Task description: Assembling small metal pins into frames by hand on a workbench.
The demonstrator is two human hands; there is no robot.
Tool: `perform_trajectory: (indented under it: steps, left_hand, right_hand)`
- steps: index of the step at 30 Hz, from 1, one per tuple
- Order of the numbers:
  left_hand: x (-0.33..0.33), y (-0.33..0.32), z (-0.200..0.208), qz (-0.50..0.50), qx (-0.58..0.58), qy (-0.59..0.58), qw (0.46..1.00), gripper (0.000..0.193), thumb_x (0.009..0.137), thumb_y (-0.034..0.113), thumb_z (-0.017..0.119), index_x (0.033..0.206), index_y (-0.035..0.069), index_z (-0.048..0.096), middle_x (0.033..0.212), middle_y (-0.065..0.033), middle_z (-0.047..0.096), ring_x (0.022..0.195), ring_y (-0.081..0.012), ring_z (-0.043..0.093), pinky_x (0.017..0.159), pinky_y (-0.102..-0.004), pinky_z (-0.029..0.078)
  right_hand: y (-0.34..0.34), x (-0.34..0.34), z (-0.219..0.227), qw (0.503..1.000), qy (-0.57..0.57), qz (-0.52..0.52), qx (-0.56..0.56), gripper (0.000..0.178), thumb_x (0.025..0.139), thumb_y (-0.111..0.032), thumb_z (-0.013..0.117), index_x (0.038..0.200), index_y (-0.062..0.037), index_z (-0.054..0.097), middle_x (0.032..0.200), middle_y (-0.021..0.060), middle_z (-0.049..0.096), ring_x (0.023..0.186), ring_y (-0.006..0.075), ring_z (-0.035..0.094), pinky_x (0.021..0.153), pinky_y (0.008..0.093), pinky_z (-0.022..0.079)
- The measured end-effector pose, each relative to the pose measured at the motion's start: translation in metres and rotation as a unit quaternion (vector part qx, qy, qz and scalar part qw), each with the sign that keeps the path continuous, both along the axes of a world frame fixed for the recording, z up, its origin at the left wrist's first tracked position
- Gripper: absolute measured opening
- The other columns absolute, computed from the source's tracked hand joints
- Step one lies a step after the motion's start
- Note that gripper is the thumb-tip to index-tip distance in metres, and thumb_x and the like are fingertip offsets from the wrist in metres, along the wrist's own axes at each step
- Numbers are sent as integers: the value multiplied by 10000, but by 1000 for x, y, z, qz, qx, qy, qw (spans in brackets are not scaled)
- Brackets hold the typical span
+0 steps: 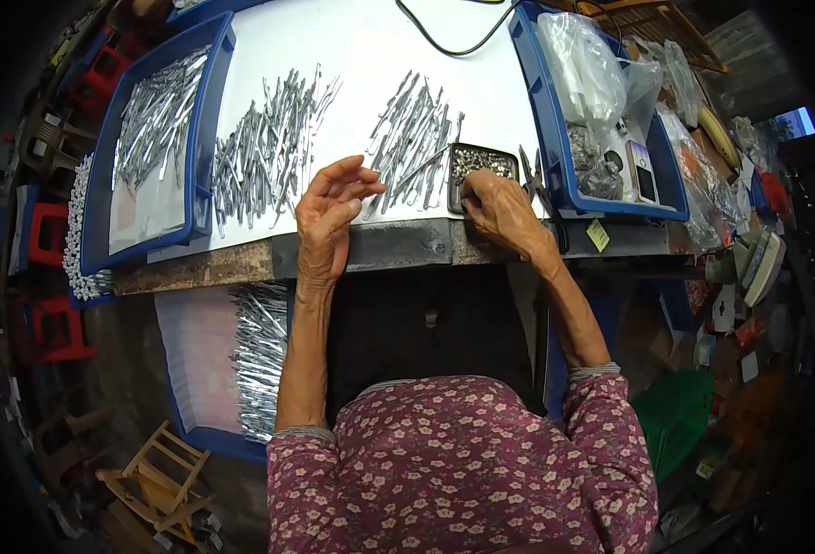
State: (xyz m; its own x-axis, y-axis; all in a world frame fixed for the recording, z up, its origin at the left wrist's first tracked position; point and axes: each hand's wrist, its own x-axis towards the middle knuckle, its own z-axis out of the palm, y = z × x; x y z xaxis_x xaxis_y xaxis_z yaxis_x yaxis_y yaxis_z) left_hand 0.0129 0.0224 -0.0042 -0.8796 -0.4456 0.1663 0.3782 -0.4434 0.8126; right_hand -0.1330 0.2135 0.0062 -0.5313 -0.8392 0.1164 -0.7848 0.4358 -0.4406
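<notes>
My left hand (329, 214) is raised over the front of the white tabletop, fingers loosely bent and apart, with nothing visible in it. On either side of it lie two piles of slender silver metal strips, one pile (273, 143) to the left and another pile (412, 138) to the right. My right hand (509, 214) reaches into a small dark rectangular tin (451, 166) of tiny metal pieces (481, 159). Its fingers are drawn together at the tin's near side, and whatever they pinch is hidden. Pliers (537, 175) lie just right of the tin.
A blue tray (200, 162) of metal strips stands at the left. Another blue tray (562, 171) at the right holds plastic bags and a phone (643, 171). Below the table edge, a blue bin (181, 402) contains more strips. A black cable (421, 32) crosses the back.
</notes>
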Motion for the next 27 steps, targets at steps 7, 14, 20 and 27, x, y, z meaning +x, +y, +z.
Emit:
perform_trajectory:
  steps: [7, 14, 20, 27]
  left_hand:
    - [0, 2, 1, -9, -26, 3, 1000, 425, 704, -40, 483, 1129, -56, 466, 983, -151, 565, 884, -212, 578, 862, -319, 430]
    - [-15, 17, 14, 23, -110, -76, 991, 298, 729, -34, 466, 1019, -34, 533, 866, -93, 586, 763, -132, 565, 728, -243, 463]
    - [-42, 31, 13, 104, -338, -138, 925, 224, 764, -20, 446, 949, -19, 572, 841, -93, 601, 698, -130, 566, 635, -245, 471]
    - [-70, 41, 4, 204, -600, -137, 761, 180, 707, -27, 520, 877, 6, 570, 820, -129, 557, 754, -261, 541, 688, -346, 437]
  right_hand:
    - [1, -3, -8, 998, 32, 32, -34, 208, 752, -148, 541, 694, -11, 395, 594, 116, 369, 536, 279, 376, 543, 410, 351]
    - [3, -5, -6, 999, 42, 30, -6, 207, 753, -132, 517, 687, -9, 365, 594, 135, 358, 530, 295, 376, 530, 412, 323]
    - [0, 4, 3, 996, 51, 12, -68, 147, 776, -94, 483, 734, 0, 377, 584, 136, 371, 512, 281, 399, 520, 398, 342]
    - [1, 2, 8, 991, -29, -36, -128, 114, 812, -88, 450, 784, 2, 386, 616, 128, 430, 535, 250, 450, 523, 372, 381]
